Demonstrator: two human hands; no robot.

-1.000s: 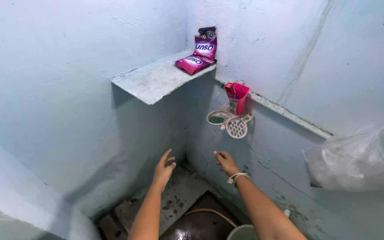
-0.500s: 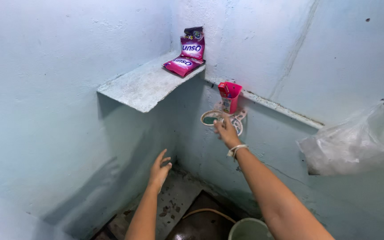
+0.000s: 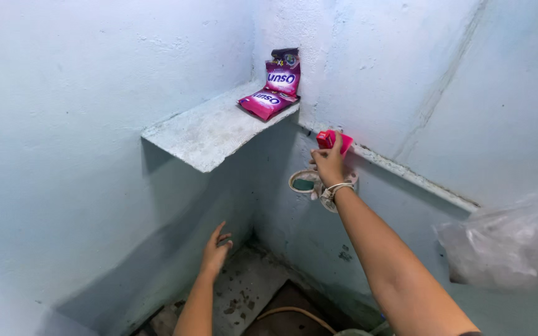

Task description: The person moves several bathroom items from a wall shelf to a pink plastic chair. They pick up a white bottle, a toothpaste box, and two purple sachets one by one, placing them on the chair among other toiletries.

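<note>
Pink cup [image 3: 327,138] stands on the narrow ledge [image 3: 406,171] that runs along the right-hand wall, just past the corner, in the head view; only its upper part shows, the rest being covered by the right hand [image 3: 329,163]. Right hand is raised against the cup's front, fingers curled up around it and thumb side toward the wall; contact looks made, but I cannot tell whether the grip is fully closed. A pale band sits on the right wrist. Directly below the hand, a plastic soap holder [image 3: 306,183] hangs on the wall, with a round dish holding something green and a second perforated dish mostly hidden behind the wrist. Left hand [image 3: 215,252] hangs low near the corner of the floor [image 3: 244,292], fingers spread apart and relaxed, holding nothing and touching nothing. Above, a concrete corner shelf [image 3: 200,130] juts from the pale blue walls; two magenta sachets [image 3: 275,84] rest at its back end, one leaning upright in the corner, one lying flat before it. A clear plastic bag [image 3: 512,246] hangs at the right edge. A hose [image 3: 294,311] curves along the wet floor at bottom.
</note>
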